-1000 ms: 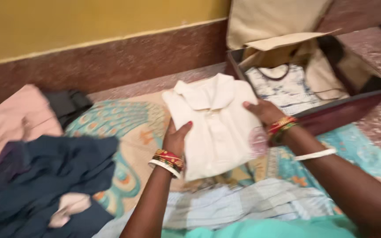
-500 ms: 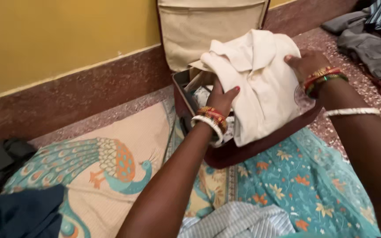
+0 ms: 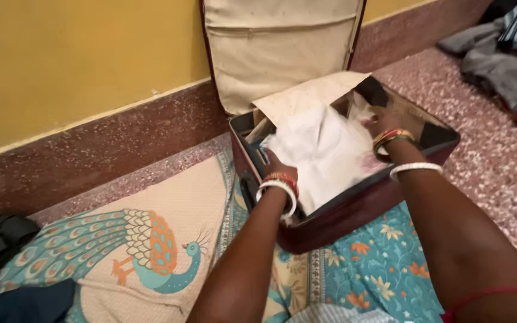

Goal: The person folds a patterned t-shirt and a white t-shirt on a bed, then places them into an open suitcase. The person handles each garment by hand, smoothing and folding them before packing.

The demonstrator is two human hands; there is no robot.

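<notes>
Since the earlier frame, your left hand (image 3: pixel 274 166) and right hand (image 3: pixel 380 124), both closed on opposite edges, have lowered the soft, light folded cream shirt (image 3: pixel 324 152) into the suitcase (image 3: pixel 354 209).

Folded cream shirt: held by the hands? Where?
Yes: folded cream shirt inside the open maroon suitcase; left hand on its left edge, right hand on its right.

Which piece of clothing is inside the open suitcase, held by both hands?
The folded cream-white shirt, gripped by the left hand and right hand in the maroon suitcase. The grey clothes and dark clothes lie on the floor.
</notes>
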